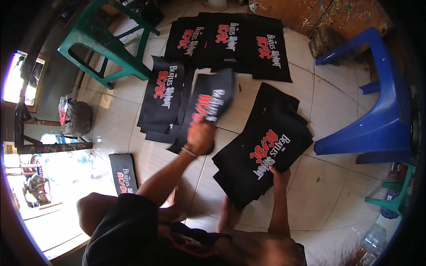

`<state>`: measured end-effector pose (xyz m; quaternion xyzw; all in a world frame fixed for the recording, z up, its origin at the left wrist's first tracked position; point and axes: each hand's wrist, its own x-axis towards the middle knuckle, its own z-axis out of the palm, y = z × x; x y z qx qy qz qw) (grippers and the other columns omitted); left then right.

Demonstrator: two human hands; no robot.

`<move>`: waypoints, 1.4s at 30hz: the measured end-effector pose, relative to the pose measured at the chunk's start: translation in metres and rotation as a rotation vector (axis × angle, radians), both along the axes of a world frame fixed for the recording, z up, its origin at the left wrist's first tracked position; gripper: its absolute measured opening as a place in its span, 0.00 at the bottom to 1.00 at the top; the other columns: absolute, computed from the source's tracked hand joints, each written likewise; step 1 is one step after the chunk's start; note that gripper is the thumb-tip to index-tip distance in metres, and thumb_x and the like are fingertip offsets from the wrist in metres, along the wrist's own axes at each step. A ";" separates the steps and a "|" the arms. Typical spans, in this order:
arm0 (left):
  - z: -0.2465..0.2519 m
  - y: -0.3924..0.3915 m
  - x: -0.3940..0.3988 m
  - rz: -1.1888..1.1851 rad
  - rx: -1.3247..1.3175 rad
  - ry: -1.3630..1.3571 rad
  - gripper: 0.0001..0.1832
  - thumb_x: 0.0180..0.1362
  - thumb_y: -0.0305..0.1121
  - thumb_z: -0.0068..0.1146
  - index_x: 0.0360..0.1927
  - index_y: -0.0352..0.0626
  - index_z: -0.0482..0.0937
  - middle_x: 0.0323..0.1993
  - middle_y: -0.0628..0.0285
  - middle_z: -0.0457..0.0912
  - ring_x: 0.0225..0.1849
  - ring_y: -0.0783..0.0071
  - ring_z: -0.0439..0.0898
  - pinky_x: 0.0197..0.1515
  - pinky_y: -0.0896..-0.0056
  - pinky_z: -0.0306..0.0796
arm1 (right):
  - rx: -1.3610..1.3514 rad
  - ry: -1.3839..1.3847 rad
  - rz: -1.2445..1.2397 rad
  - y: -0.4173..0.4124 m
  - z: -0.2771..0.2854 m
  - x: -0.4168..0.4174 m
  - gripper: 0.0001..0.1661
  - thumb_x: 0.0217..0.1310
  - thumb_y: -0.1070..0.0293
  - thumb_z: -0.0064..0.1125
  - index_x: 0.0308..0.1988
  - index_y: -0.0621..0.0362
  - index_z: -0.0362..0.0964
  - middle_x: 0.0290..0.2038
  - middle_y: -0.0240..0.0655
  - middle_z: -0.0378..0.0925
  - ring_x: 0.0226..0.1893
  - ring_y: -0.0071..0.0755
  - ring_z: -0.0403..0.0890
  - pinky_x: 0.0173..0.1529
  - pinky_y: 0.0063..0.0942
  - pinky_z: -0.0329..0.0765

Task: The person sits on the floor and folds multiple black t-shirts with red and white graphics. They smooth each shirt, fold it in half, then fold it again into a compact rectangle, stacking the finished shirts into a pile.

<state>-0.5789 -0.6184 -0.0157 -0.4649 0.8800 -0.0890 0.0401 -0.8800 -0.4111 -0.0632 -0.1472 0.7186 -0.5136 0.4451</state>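
My left hand (201, 138), with a band at the wrist, grips a black printed sheet (213, 91) by its near end; both are blurred. That sheet is lifted above the floor, its far end curling. My right hand (281, 178) holds the near right edge of a fanned stack of black sheets (266, 119), thumb on top, over my foot. Each sheet bears red and white lettering; whether it is fabric or another flexible material I cannot tell. Left of my left hand lies a pile of similar sheets (163, 96). Farther off, more overlapping piles (226, 43) spread across the floor.
A green plastic stool (106, 46) stands at the far left, a blue plastic chair (376, 109) at the right. Another small stack (123, 173) lies by my left knee on the tiled floor (299, 202). A soiled round container (78, 116) stands near the left wall.
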 end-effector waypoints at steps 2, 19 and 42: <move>0.016 0.052 -0.056 -0.277 -0.055 -0.093 0.06 0.55 0.35 0.53 0.30 0.47 0.80 0.27 0.62 0.78 0.29 0.64 0.79 0.28 0.57 0.74 | -0.026 -0.055 -0.071 0.004 0.005 0.001 0.31 0.50 0.78 0.69 0.56 0.64 0.71 0.50 0.36 0.79 0.50 0.35 0.79 0.56 0.32 0.74; 0.001 -0.042 0.092 0.578 0.044 0.318 0.41 0.49 0.46 0.68 0.62 0.33 0.65 0.51 0.49 0.68 0.55 0.49 0.69 0.58 0.51 0.69 | -0.148 -0.156 -0.120 -0.005 -0.016 0.022 0.31 0.44 0.84 0.67 0.53 0.68 0.73 0.49 0.36 0.80 0.47 0.33 0.80 0.55 0.29 0.74; 0.012 0.112 -0.077 -0.335 -0.488 -0.101 0.07 0.63 0.36 0.49 0.39 0.46 0.75 0.34 0.61 0.78 0.31 0.69 0.78 0.32 0.67 0.74 | -0.164 0.011 -0.059 -0.011 -0.001 0.028 0.20 0.54 0.77 0.65 0.49 0.61 0.74 0.41 0.31 0.82 0.38 0.26 0.81 0.45 0.25 0.77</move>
